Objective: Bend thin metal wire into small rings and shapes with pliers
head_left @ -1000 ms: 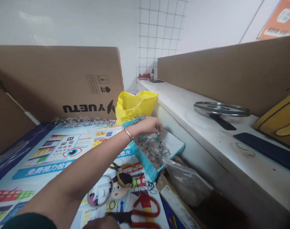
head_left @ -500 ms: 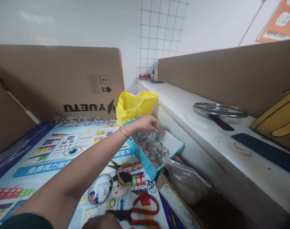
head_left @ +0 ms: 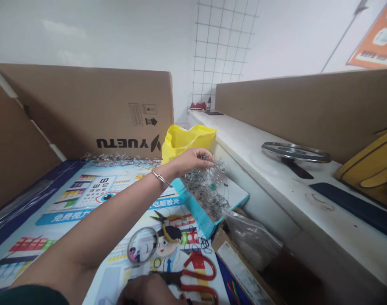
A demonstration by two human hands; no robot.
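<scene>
My left hand (head_left: pixel 198 161), with a silver bangle at the wrist, reaches over a light-blue shallow box (head_left: pixel 193 207). Its thumb and fingertips are pinched together on thin, clear wiry pieces (head_left: pixel 217 171) above the heap. A tangled mass of such wiry pieces (head_left: pixel 209 197) fills the box. Low in the view my right hand (head_left: pixel 145 290) lies in shadow, cut off by the frame's edge, beside red-handled scissors (head_left: pixel 199 275); its fingers are mostly hidden. Left of the scissors are a roll of tape (head_left: pixel 143 245) and yellow-handled pliers (head_left: pixel 163 219).
Behind the box stands a yellow bag (head_left: pixel 187 137). More wiry pieces (head_left: pixel 117 159) lie along the cardboard (head_left: pixel 85 106) at the back. A carton with a clear plastic bag (head_left: pixel 250 237) sits at the right, below a white ledge (head_left: pixel 276 182) bearing a round mirror (head_left: pixel 295 152).
My left hand has lifted slightly from the heap, and wiry pieces now show under its fingertips. My right hand has come further into view, and the whole view has shifted a little.
</scene>
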